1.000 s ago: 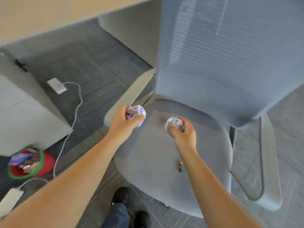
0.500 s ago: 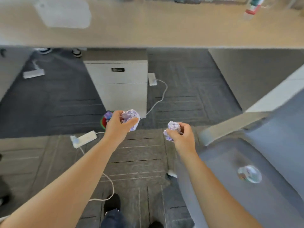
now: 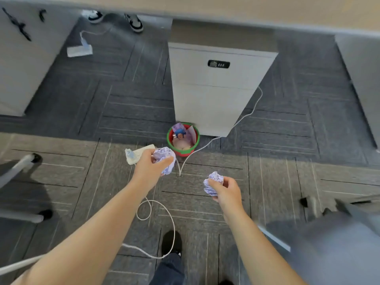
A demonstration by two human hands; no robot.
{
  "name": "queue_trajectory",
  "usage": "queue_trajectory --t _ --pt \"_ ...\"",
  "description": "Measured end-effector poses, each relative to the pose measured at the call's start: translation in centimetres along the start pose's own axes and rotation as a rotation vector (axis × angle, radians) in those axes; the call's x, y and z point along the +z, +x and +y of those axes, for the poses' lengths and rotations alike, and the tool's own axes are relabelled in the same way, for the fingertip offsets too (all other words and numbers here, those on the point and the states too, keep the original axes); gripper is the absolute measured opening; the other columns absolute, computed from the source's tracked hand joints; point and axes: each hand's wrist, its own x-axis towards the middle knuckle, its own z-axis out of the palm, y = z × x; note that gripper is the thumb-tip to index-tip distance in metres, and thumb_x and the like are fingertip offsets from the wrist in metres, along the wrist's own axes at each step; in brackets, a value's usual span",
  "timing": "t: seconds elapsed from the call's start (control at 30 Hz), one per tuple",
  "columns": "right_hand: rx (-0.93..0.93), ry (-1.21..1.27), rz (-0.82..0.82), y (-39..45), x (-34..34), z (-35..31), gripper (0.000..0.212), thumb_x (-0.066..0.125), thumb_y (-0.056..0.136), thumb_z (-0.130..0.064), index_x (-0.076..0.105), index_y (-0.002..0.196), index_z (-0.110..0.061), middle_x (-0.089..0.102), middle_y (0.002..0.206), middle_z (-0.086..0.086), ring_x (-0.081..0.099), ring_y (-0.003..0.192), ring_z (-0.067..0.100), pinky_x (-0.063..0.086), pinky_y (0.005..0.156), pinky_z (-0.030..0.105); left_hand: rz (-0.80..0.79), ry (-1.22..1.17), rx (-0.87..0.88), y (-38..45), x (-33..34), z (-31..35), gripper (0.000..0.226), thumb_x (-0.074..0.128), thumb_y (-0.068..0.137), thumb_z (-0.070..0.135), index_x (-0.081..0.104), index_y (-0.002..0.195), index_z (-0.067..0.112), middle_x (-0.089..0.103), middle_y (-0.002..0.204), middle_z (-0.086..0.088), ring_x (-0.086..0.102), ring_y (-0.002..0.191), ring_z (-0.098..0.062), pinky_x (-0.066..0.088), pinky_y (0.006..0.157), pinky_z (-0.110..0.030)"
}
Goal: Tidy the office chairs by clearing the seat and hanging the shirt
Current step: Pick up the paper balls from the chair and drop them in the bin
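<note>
I have two crumpled paper balls in hand, both pale lilac-white, creased and roughly round: my left hand point(image 3: 151, 168) grips the larger paper ball point(image 3: 165, 161) with its fingers point(image 3: 164, 161) curled over the top, and my right hand point(image 3: 227, 191) pinches the smaller paper ball point(image 3: 213, 183) between thumb and curled fingers point(image 3: 225, 182). Just beyond the left fingers stands one small round waste bin point(image 3: 184, 152), red-walled with a green rim, already holding crumpled papers and a blue scrap; it sits against the foot of one white drawer cabinet point(image 3: 218, 89), smooth-faced, boxy, with a dark lock plate near the top. Under and left of the left fingers lies one white power strip point(image 3: 136, 155), and a thin white cable point(image 3: 156, 221) loops across the floor below both wrists and runs up past the bin along the cabinet's right side. The floor point(image 3: 277, 161) is grey carpet tile with fine pale stripes. Well right of and below the right fingers I see the blurred grey edge of the office chair point(image 3: 337, 245), one, with dark castors beside it; left of the left forearm are two pale legs of another chair base point(image 3: 20, 167). Between my two hands the carpet lies open up to the bin. Far beyond the fingers, near the desk edge, are two sneakers point(image 3: 115, 18) and a second power strip point(image 3: 79, 50).
</note>
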Motion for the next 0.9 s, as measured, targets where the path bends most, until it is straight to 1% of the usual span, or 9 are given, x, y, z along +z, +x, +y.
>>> queue_trajectory --t 0.13,0.23,0.3,0.37,0.43,0.57,0.67,0.77,0.9 --pt "0.107 -0.031 0.045 3.0 3.5 0.6 0.025 0.066 0.079 -0.011 0.049 0.097 -0.010 0.058 0.087 0.006 0.057 0.085 0.023 0.047 0.091 0.041 0.025 0.015 -0.033 3.4 -2.0 -0.8 0.022 0.061 0.083 0.016 0.052 0.098 0.004 0.058 0.088 -0.009 0.055 0.083 -0.021 0.046 0.079 -0.036" --pt "0.074 -0.059 0.047 5.9 6.4 -1.4 0.015 0.063 0.080 -0.015 0.058 0.089 -0.005 0.062 0.079 0.007 0.058 0.079 0.022 0.047 0.085 0.038 -0.010 0.044 -0.002 5.9 -3.4 -0.4 0.028 0.060 0.082 0.019 0.053 0.086 -0.008 0.054 0.079 -0.015 0.051 0.076 -0.022 0.044 0.069 -0.031" --pt "0.016 -0.067 0.066 8.2 8.2 -3.7 0.040 0.063 0.079 -0.026 0.057 0.110 -0.002 0.065 0.107 0.015 0.061 0.100 0.028 0.048 0.096 0.044 -0.035 0.036 0.004 7.3 -4.0 0.1 0.043 0.061 0.074 0.027 0.052 0.084 -0.014 0.053 0.076 -0.016 0.050 0.072 -0.022 0.042 0.070 -0.033" --pt "-0.018 -0.075 0.070 10.1 9.6 -6.1 0.065 0.057 0.085 -0.035 0.034 0.137 -0.006 0.045 0.140 0.016 0.047 0.126 0.032 0.038 0.107 0.047 -0.015 0.009 -0.002 8.6 -4.2 0.6 0.044 0.058 0.067 0.030 0.052 0.082 -0.011 0.053 0.075 -0.016 0.050 0.072 -0.022 0.042 0.071 -0.034" --pt "-0.041 -0.087 0.094 11.6 10.0 -7.0 0.072 0.051 0.089 -0.036 0.015 0.145 -0.008 0.026 0.153 0.012 0.031 0.138 0.030 0.029 0.111 0.042 0.010 0.001 -0.001 9.7 -4.2 0.6 0.048 0.059 0.066 0.031 0.053 0.089 -0.011 0.055 0.079 -0.015 0.052 0.075 -0.022 0.044 0.072 -0.035" --pt "-0.028 -0.139 0.159 12.2 8.8 -5.0 0.060 0.049 0.092 -0.030 0.024 0.142 -0.009 0.032 0.149 0.010 0.036 0.134 0.027 0.032 0.105 0.037 0.049 0.011 -0.076 11.5 -3.4 -0.5 0.049 0.066 0.074 0.029 0.051 0.109 -0.001 0.058 0.095 -0.010 0.056 0.089 -0.022 0.049 0.087 -0.041" --pt "0.036 -0.162 0.179 12.1 7.8 -3.2 0.052 0.047 0.092 -0.027 0.032 0.138 -0.009 0.044 0.138 0.010 0.045 0.123 0.028 0.036 0.095 0.035 0.037 0.038 -0.147 12.5 -2.2 -1.4 0.032 0.064 0.079 0.026 0.054 0.098 0.003 0.057 0.098 -0.014 0.055 0.093 -0.025 0.047 0.093 -0.049" --pt "0.087 -0.154 0.190 12.5 7.0 -2.1 0.044 0.048 0.092 -0.026 0.040 0.131 -0.008 0.051 0.127 0.009 0.051 0.114 0.027 0.041 0.102 0.043 0.012 0.025 -0.233 13.2 -0.5 -1.6 0.036 0.061 0.083 0.024 0.051 0.109 0.001 0.058 0.110 -0.018 0.056 0.097 -0.026 0.049 0.088 -0.045" --pt "0.120 -0.118 0.170 12.8 6.4 -1.8 0.035 0.048 0.092 -0.024 0.047 0.122 -0.008 0.050 0.108 0.003 0.052 0.101 0.021 0.043 0.102 0.045 -0.035 -0.164 -0.357 14.5 1.7 0.2 0.027 0.055 0.088 0.026 0.052 0.104 0.004 0.056 0.110 -0.010 0.055 0.095 -0.020 0.048 0.079 -0.032"
